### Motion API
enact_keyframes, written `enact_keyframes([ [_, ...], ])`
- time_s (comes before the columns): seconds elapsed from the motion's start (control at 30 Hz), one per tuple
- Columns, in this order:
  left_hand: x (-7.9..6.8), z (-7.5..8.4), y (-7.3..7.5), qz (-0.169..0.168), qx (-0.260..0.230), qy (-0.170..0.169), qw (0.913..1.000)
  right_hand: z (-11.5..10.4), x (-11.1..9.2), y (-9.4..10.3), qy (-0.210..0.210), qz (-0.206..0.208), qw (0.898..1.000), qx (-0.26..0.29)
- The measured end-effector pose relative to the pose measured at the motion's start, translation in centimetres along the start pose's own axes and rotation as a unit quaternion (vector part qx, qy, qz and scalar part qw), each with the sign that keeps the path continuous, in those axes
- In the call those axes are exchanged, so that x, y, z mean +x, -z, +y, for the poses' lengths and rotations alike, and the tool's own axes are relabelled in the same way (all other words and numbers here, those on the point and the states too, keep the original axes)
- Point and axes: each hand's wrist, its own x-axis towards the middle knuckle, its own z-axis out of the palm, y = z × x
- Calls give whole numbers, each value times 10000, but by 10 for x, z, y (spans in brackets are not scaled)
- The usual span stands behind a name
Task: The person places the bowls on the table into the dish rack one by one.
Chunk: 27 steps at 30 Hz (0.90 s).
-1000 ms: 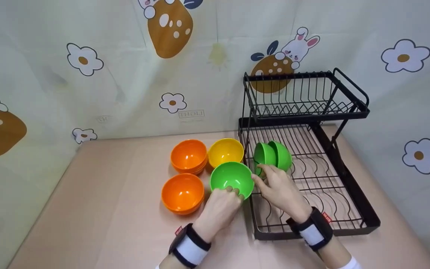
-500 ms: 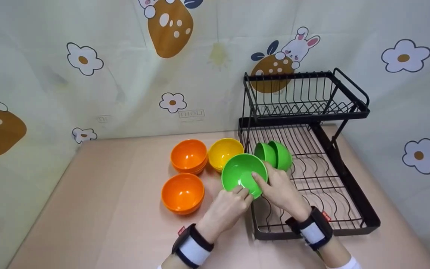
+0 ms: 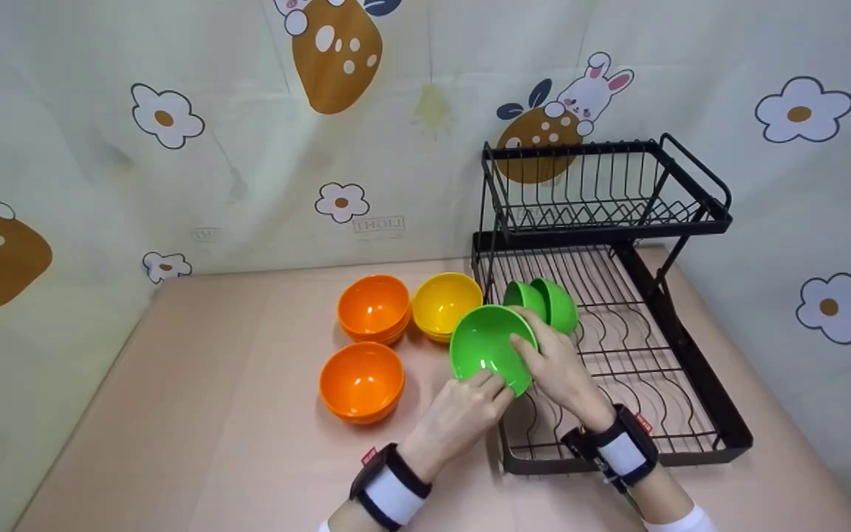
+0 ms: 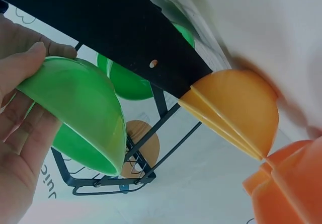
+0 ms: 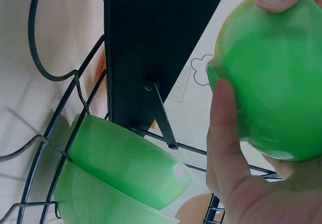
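A green bowl [image 3: 481,340] is held tilted between both hands, over the left edge of the black dish rack [image 3: 713,399]. My left hand [image 3: 459,417] pinches its near rim with curled fingers. On the bowl's right side my right hand [image 3: 562,373] grips the wall, thumb inside and fingers behind. The left wrist view has the bowl [image 4: 88,95] beside the left fingers; in the right wrist view its rounded underside [image 5: 282,78] shows. Two more green bowls [image 3: 561,307] stand on edge, one behind the other, in the rack's lower tier just beyond the right hand.
Left of the rack stand yellow bowls [image 3: 446,304], stacked. Two stacks of orange bowls, one farther back [image 3: 374,304] and one nearer [image 3: 362,383], sit beside them. The rack's upper basket [image 3: 610,229] overhangs the back of the lower tier. A patterned curtain [image 3: 248,170] hangs behind.
The green bowl has moved right, toward the rack, and tilted. My right hand has gone from touching its rim to gripping its side; the left hand has followed to the right.
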Motion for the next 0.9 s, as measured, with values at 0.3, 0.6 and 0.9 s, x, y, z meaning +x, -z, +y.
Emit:
enact_keyframes([
  [0.3, 1, -2, -4, 239, -103, -128, 9996, 15, 4, 9, 278, 326, 9989, -197],
  [0.6, 0, -2, -7, 110, -37, -182, 9998, 6, 6, 36, -475, 370, 9971, -458],
  [0.9, -2, 1, -9, -682, -150, -577, 9959, 13, 11, 66, -856, 856, 9891, -834],
])
